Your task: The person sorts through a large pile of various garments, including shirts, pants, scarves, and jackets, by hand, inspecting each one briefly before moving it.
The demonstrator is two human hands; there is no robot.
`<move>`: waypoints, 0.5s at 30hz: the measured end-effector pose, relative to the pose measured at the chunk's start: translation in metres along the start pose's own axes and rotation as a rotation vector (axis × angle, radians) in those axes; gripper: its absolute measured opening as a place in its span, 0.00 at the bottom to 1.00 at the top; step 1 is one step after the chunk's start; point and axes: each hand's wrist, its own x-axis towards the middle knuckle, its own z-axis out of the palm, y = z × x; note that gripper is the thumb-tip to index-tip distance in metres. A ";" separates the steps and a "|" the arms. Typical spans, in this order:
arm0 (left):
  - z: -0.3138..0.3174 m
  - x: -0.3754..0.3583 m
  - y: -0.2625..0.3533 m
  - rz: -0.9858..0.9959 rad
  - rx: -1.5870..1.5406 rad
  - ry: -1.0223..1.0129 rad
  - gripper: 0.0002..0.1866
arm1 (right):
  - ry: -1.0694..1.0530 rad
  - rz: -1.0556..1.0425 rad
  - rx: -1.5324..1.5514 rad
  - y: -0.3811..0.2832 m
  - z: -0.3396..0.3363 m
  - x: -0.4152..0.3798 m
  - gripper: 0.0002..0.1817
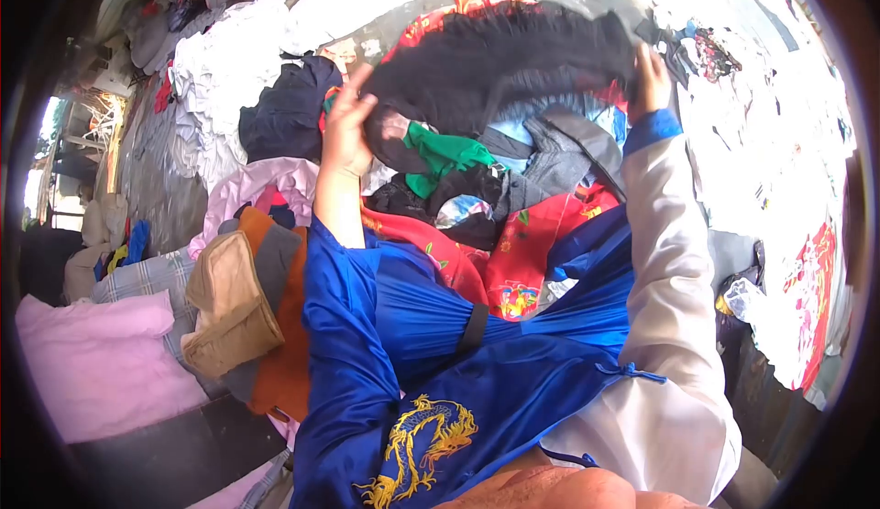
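While aloft, black cloth (500, 64) between grips (346, 131) (653, 80)

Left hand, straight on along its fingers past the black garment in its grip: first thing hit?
Probably the white cloth beyond a small grey patch; the left hand points roughly that way. Depth is unclear in this single view.

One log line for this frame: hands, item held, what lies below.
left hand: grips black garment | right hand: grips its other end | below: green cloth, red floral cloth
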 end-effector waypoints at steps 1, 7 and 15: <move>-0.006 -0.001 -0.018 -0.074 0.177 -0.005 0.31 | 0.027 0.050 -0.179 0.055 -0.017 -0.003 0.18; -0.078 -0.037 -0.193 -0.521 1.482 -0.197 0.28 | -0.007 0.641 -0.760 0.224 -0.053 -0.146 0.44; -0.033 -0.057 -0.190 -0.692 1.776 -0.323 0.18 | -0.514 0.790 -1.377 0.288 -0.056 -0.209 0.27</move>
